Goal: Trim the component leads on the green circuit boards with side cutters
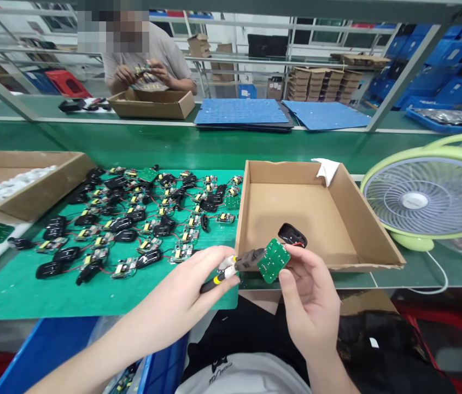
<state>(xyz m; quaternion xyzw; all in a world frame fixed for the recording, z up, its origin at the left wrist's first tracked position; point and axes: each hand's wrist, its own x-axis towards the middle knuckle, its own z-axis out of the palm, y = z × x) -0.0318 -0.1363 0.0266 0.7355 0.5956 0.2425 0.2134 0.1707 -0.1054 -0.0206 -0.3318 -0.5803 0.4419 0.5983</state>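
My left hand (210,276) is closed around the handles of a pair of cutting pliers (237,265) with black, white and yellow grips. The jaws of the pliers meet the left edge of a green circuit board (274,261). Between thumb and fingers, my right hand (310,295) grips that board, its soldered side facing me. Just behind the board is a black plastic shell (292,235), with a red wire running near it. Both hands are over the front edge of a cardboard box (316,213).
Several circuit boards with black shells (126,235) cover a green mat (132,298) on the left. A cardboard box of white parts (29,197) stands at far left, a green fan (415,200) at right. Across the bench, a person (148,60) handles parts above another box (152,104).
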